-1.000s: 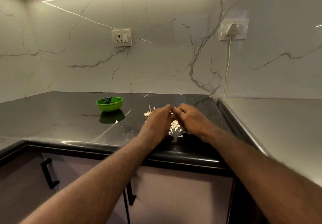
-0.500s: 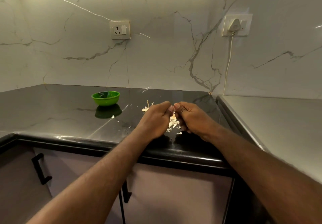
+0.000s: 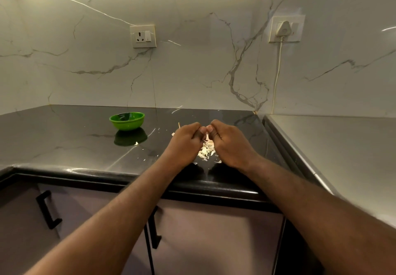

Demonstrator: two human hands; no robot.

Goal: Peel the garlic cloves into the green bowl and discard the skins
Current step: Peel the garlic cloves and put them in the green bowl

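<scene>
**Q:** What made up the room and the work surface?

**A:** A white marble-veined wall (image 3: 192, 71) backed a corner. A glossy black countertop (image 3: 64, 142) ran along it and met a matte grey surface (image 3: 332, 157) on the right. Mauve cabinet doors (image 3: 203, 232) with black handles sat below the front edge.

**Q:** What was the condition of the hands?

**A:** The left hand (image 3: 184, 144) and right hand (image 3: 231, 144) were together over the countertop, fingers curled and thumb tips touching. Whether they held a clove could not be determined.

**Q:** And the smaller items?

**A:** The green bowl (image 3: 127, 121) stood upright on the countertop, left of the hands and apart from them. One socket (image 3: 143, 36) was vacant. A plug (image 3: 283, 28) occupied the other, and its cord (image 3: 277, 77) hung down. Pale skins (image 3: 205, 151) lay heaped on the countertop beneath the hands, with flakes scattered toward the bowl.
</scene>
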